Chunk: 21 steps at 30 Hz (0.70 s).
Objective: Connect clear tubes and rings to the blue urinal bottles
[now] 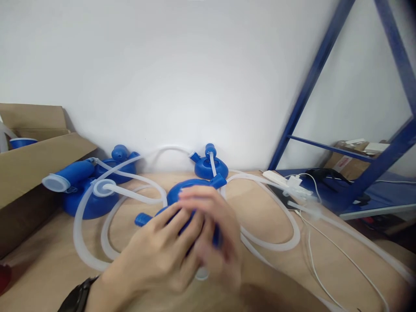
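Note:
My left hand [162, 247], with a dark band at its wrist, has its fingers bent over a blue plastic urinal bottle [143, 219]. My right hand [221, 234] curls over it from the other side, its thumb smeared by motion. Both hands nearly meet and hide most of the bottle. A short blue neck sticks out to the left, and a whitish round end [202, 274] shows below the fingers. Just behind the hands lies another blue urinal bottle [185, 186], its neck pointing up to the right.
More blue bottles [211, 168] stand by the wall and at left [91, 203]. Clear hoses [286, 247] loop across the table. An open cardboard box [39, 160] is at left. A power strip [286, 184], cables and a blue metal frame [312, 82] are at right.

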Tool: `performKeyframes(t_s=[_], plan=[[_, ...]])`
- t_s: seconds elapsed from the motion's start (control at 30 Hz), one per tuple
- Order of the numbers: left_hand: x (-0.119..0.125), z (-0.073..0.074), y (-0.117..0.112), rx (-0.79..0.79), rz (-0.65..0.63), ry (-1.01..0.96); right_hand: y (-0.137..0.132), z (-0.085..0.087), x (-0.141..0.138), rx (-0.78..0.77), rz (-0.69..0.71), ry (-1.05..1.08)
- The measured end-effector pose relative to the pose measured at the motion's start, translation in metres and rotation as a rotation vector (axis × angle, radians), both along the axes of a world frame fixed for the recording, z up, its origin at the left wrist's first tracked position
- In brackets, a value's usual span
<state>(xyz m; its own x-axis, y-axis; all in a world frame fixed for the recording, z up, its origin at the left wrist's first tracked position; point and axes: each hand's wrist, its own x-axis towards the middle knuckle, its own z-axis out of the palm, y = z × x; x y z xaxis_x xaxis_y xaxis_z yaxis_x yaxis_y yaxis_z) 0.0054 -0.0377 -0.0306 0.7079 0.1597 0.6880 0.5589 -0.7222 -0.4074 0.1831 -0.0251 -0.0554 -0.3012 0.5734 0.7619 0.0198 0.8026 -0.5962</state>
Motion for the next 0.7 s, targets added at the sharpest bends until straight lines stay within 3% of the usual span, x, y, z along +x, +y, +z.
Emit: performKeyframes(t_s=[0.1,0.2,0.33,0.43,0.5,0.6,0.7], plan=[[0.002,0.002,0.027,0.195,-0.048,0.043,0.025,0.014,-0.009,-0.122,-0.001,0.129],[-0.004,-0.005,0.054,0.221,0.011,0.037,0.061,0.015,-0.002,-0.142,-0.050,0.003],[-0.023,-0.022,0.086,0.017,0.168,-0.033,0.113,-0.005,0.024,-0.068,-0.161,-0.248],[-0.040,-0.036,0.106,-0.252,0.129,-0.011,0.141,-0.030,0.034,-0.048,-0.347,-0.543],[-0.047,-0.043,0.114,-0.384,0.121,0.007,0.151,-0.048,0.034,-0.032,-0.400,-0.682],[-0.051,-0.053,0.119,-0.450,0.127,0.028,0.158,-0.065,0.030,-0.006,-0.397,-0.716],[-0.049,-0.064,0.125,-0.406,0.127,0.057,0.163,-0.071,0.030,0.005,-0.381,-0.675]])
